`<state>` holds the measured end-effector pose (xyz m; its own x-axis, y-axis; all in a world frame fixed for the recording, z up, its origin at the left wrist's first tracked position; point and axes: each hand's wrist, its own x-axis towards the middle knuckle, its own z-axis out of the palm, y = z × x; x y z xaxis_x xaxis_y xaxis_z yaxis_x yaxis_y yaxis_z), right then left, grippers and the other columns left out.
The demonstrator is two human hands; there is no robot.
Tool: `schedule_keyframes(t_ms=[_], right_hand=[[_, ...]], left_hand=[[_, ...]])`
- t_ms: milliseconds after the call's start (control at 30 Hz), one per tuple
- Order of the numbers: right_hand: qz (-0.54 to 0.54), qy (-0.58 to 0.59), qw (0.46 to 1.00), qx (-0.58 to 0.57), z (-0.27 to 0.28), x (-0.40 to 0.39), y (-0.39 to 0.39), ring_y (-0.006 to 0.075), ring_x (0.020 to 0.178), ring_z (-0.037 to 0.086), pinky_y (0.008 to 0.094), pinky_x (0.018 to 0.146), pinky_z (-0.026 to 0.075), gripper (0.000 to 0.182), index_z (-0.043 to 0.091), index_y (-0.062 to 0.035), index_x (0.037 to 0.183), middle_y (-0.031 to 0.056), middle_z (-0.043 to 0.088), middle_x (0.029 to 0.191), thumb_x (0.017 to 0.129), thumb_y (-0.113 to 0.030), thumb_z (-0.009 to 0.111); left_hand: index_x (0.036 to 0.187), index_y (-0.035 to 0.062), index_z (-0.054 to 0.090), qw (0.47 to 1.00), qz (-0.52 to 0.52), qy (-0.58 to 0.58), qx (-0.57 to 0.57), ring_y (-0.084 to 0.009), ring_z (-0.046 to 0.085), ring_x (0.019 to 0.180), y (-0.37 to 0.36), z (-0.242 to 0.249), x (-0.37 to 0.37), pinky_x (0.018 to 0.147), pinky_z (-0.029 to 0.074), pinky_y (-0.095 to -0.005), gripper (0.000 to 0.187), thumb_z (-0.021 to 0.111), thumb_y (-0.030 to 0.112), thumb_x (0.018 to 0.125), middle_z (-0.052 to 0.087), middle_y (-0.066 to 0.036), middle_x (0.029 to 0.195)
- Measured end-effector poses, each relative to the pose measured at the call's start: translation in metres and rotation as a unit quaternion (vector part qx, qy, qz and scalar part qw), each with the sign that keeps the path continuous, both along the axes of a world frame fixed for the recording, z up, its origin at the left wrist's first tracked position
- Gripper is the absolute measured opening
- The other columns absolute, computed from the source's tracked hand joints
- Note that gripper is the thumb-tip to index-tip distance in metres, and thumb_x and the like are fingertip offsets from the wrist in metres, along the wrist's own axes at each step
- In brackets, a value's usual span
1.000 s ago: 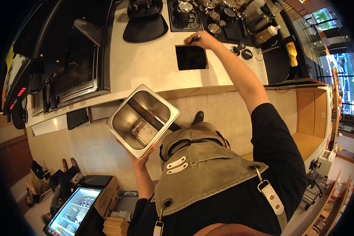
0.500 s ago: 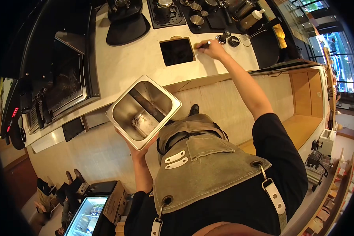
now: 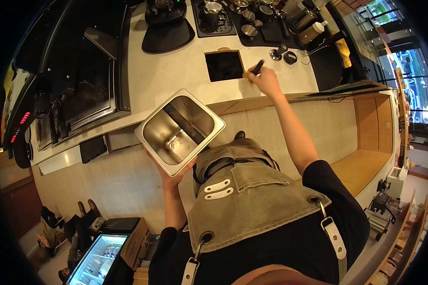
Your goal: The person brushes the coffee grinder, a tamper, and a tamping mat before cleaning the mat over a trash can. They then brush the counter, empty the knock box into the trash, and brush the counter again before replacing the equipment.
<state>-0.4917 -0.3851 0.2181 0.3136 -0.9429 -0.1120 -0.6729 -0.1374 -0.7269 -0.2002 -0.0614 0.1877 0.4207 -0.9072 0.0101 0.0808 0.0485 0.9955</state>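
Note:
My left hand (image 3: pixel 172 176) holds a square steel container (image 3: pixel 162 154) from below, tilted so that its inside shows. A dark bar (image 3: pixel 183 124) crosses the container, and dark residue lies on its bottom. Over the pale counter (image 3: pixel 176 71), my right hand (image 3: pixel 267 81) is closed round a small brush (image 3: pixel 257 67) with a dark handle and light bristles. The bristles are at the right edge of a square dark opening (image 3: pixel 224 65) in the counter. Whether they touch the surface I cannot tell.
A tamper (image 3: pixel 277 53) and a round black tool (image 3: pixel 290 58) stand right of the opening. Metal cups (image 3: pixel 248 31) and a squeeze bottle (image 3: pixel 313 32) are at the back. A black machine (image 3: pixel 81 71) is at left. Seated people (image 3: pixel 76 228) are at lower left.
My right hand has moved down along the opening's right side, and the brush handle now points upward. The container has shifted slightly against the counter edge as the view moved.

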Motion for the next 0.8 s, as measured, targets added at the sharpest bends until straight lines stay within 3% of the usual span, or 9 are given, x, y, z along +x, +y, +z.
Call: schedule_keyframes(t_ms=[67,100,167,233,333,433,600,700,800], right_hand=[[0.045,0.075,0.995,-0.042,-0.036,0.024,0.020,0.0150,0.075,0.071,0.0328,0.074,0.056,0.021,0.078,-0.0018,0.100,0.0087,0.075,0.080,0.089,-0.020,0.076],[0.147,-0.106,0.974,0.133,-0.023,0.044,0.030,0.0158,0.074,0.071,0.0321,0.072,0.056,0.025,0.077,-0.0003,0.102,0.0093,0.076,0.084,0.088,-0.021,0.077],[0.269,-0.169,0.919,0.232,0.010,0.078,0.026,0.0156,0.079,0.073,0.0317,0.075,0.057,0.027,0.077,0.0009,0.105,0.0099,0.077,0.087,0.088,-0.021,0.077],[0.198,-0.275,0.926,0.165,0.019,0.102,-0.003,0.0152,0.083,0.074,0.0296,0.078,0.057,0.027,0.077,0.0018,0.106,0.0088,0.079,0.093,0.087,-0.017,0.077],[0.141,-0.215,0.966,0.007,0.005,0.125,-0.078,0.0144,0.093,0.074,0.0297,0.087,0.057,0.023,0.079,-0.0055,0.110,0.0088,0.079,0.099,0.089,-0.013,0.074],[0.117,-0.018,0.983,-0.139,-0.037,0.148,-0.141,0.0249,0.092,0.077,0.0352,0.084,0.059,0.019,0.082,-0.0111,0.103,0.0105,0.079,0.099,0.085,-0.016,0.076],[0.218,0.059,0.960,-0.166,-0.064,0.196,-0.089,0.0295,0.090,0.075,0.0400,0.085,0.058,0.031,0.078,-0.0199,0.108,0.0088,0.078,0.098,0.079,-0.013,0.074],[0.335,-0.013,0.916,-0.219,-0.053,0.184,-0.010,0.0306,0.086,0.073,0.0406,0.082,0.058,0.030,0.074,-0.0134,0.103,0.0086,0.076,0.091,0.073,-0.010,0.078],[0.399,-0.044,0.911,0.090,-0.019,0.129,0.021,0.0222,0.088,0.075,0.0343,0.082,0.059,0.031,0.076,-0.0111,0.112,0.0077,0.078,0.097,0.081,-0.012,0.079]], left_hand=[[0.160,0.0079,-0.001,1.000,0.016,-0.016,0.001,-0.0293,0.048,0.133,0.004,0.003,0.001,0.110,0.047,-0.0453,0.141,0.101,0.021,0.063,0.036,-0.016,0.150],[0.160,0.0076,-0.001,0.999,0.022,-0.029,-0.001,-0.0295,0.048,0.133,0.005,0.005,0.002,0.110,0.047,-0.0453,0.141,0.101,0.021,0.063,0.036,-0.016,0.150],[0.160,0.0073,-0.002,0.998,0.036,-0.046,-0.005,-0.0300,0.048,0.133,0.010,0.006,0.004,0.111,0.046,-0.0455,0.142,0.101,0.022,0.064,0.036,-0.016,0.150],[0.161,0.0073,-0.002,0.997,0.052,-0.060,-0.017,-0.0306,0.049,0.133,0.015,0.006,0.006,0.112,0.046,-0.0459,0.142,0.101,0.023,0.064,0.036,-0.016,0.151],[0.160,0.0071,-0.001,0.992,0.065,-0.098,-0.039,-0.0311,0.051,0.133,0.023,0.014,0.008,0.110,0.050,-0.0461,0.142,0.101,0.021,0.063,0.036,-0.016,0.151],[0.158,0.0064,0.004,0.996,0.079,-0.024,-0.018,-0.0301,0.054,0.129,0.041,0.016,0.005,0.105,0.056,-0.0441,0.136,0.101,0.017,0.063,0.039,-0.016,0.150],[0.154,0.0051,0.013,0.994,0.103,-0.046,0.015,-0.0283,0.059,0.123,0.060,0.012,0.004,0.100,0.059,-0.0421,0.124,0.099,0.011,0.064,0.046,-0.015,0.143],[0.154,0.0057,0.015,0.994,0.107,-0.031,0.009,-0.0278,0.059,0.123,0.053,0.012,0.006,0.100,0.059,-0.0412,0.121,0.098,0.011,0.066,0.046,-0.015,0.142],[0.155,0.0071,0.014,0.995,0.085,-0.029,-0.035,-0.0273,0.059,0.122,0.037,0.020,0.009,0.099,0.058,-0.0401,0.120,0.096,0.011,0.068,0.047,-0.015,0.141]])
